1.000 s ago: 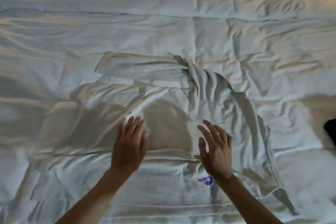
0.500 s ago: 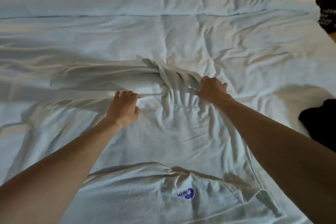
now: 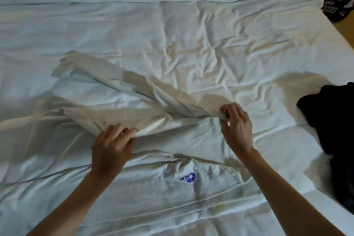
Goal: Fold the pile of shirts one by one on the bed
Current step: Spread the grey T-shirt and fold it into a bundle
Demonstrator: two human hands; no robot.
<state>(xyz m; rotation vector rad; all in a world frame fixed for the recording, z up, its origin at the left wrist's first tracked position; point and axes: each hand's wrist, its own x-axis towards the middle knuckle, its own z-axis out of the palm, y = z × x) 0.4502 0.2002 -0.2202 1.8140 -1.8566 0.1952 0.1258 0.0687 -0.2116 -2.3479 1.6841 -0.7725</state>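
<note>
Head view. Bed (image 3: 172, 25): white, creased cover fills most of the frame.

White shirt (image 3: 172, 159): spread on the near half of the bed, blue logo (image 3: 188, 177) facing up; its far edge is lifted and bunched into folds between the two hands, one sleeve trailing away to the far left.

Left hand (image 3: 110, 147): fingers curled together, gripping the raised shirt edge.

Right hand (image 3: 236, 126): thumb and fingertips pinching the same edge further right, remaining fingers loosely bent.

Dark garments (image 3: 331, 119): heaped at the bed's right side, apart from the white shirt.

Black printed item (image 3: 337, 4): at the far right corner, lettering too blurred to read.
</note>
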